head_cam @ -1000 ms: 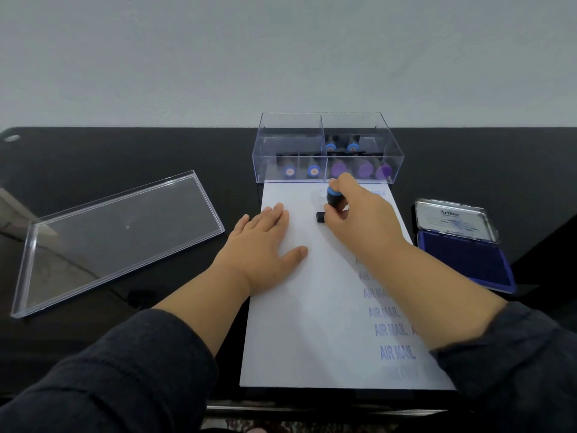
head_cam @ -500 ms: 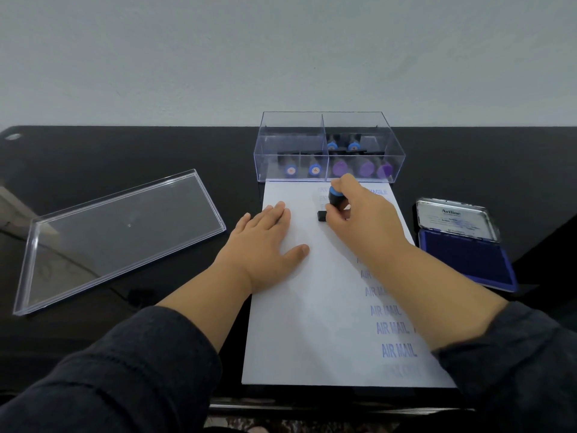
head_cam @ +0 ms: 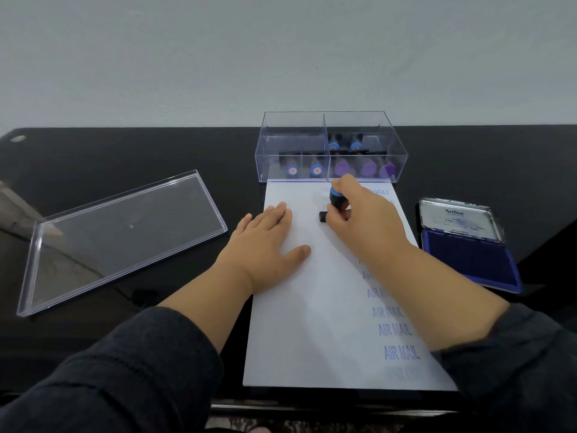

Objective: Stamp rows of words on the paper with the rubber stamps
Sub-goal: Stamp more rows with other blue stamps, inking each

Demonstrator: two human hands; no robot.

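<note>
Right hand (head_cam: 362, 226) fingers grip stamp (head_cam: 335, 203), seemingly touching paper (head_cam: 315, 323); left hand (head_cam: 265, 245) lies flat.

Bkgd: plain pale grey wall (head_cam: 281, 51), far side, evenly lit. Glossy black table (head_cam: 109, 151) spans full width; reflections at left.

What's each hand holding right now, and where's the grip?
The right hand grips a rubber stamp by its black handle, base down on the paper. The left hand holds nothing; it rests flat on the paper.
</note>
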